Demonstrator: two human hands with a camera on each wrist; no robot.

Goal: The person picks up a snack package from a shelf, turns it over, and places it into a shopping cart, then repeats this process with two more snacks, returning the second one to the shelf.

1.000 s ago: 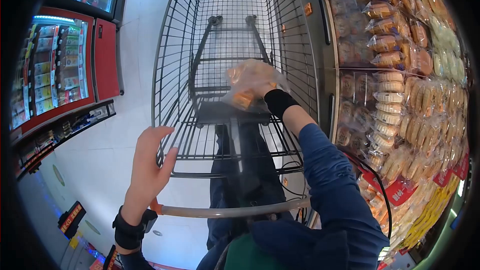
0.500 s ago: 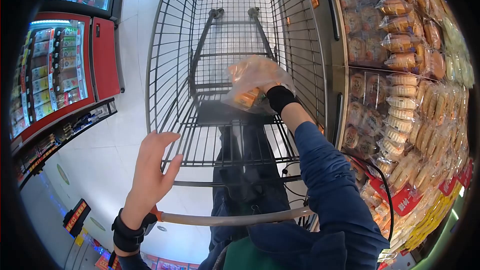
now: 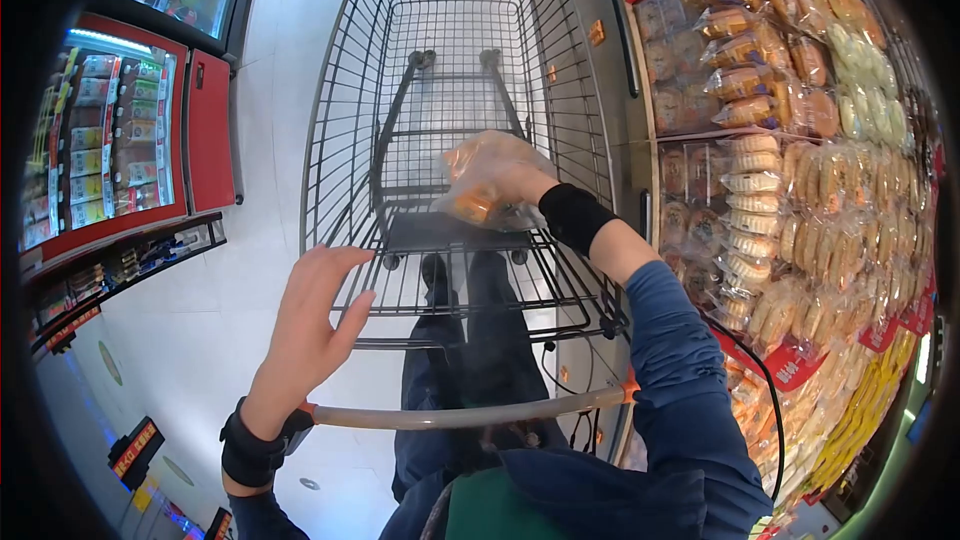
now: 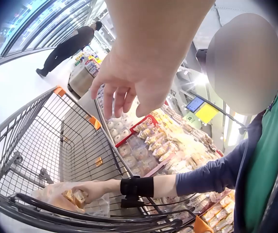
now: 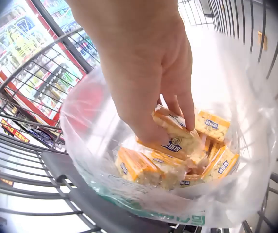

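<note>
In the right wrist view my right hand [image 5: 146, 73] reaches down into a clear plastic bag [image 5: 88, 116] and grips a small orange-wrapped snack pack [image 5: 173, 133] between thumb and fingers. Several like packs [image 5: 221, 162] lie under it in the bag. The bag sits inside a shopping cart [image 3: 345, 110], toward its near end. My left hand [image 3: 320, 310], with nothing in it, is held above the cart's near left corner, fingers loosely bent and thumb apart. Below it runs the cart's push handle [image 3: 460, 414].
Stacked packaged breads [image 3: 750, 220] fill a display along the cart's right side. A red-framed fridge [image 3: 120, 130] with lit shelves stands to the left. Another person [image 4: 71, 46] is farther down the aisle in the left wrist view. A black cable [image 3: 765, 370] hangs by my right sleeve.
The cart and the bread display have shifted slightly left and down in the head view since half a second ago. My right hand stays in the bag; my left hand stays empty.
</note>
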